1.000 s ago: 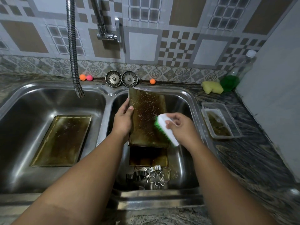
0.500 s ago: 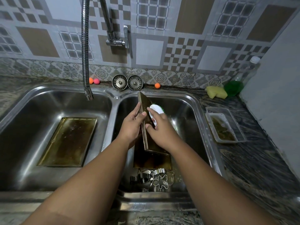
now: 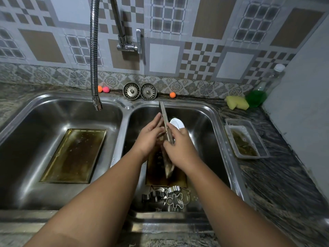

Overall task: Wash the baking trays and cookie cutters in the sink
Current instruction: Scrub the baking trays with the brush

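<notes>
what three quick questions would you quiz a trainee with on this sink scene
1. True or false: the flat tray lies in the left basin.
2. Where are the cookie cutters? A) on the counter B) at the near end of the right basin C) in the left basin
3. Fill in: the right hand holds a white ___ beside the upright tray.
Key: 1 true; 2 B; 3 brush.

Glossy steel sink (image 3: 216,122), tarnished metal tray (image 3: 74,155), shiny metal cutters (image 3: 167,197).
</notes>
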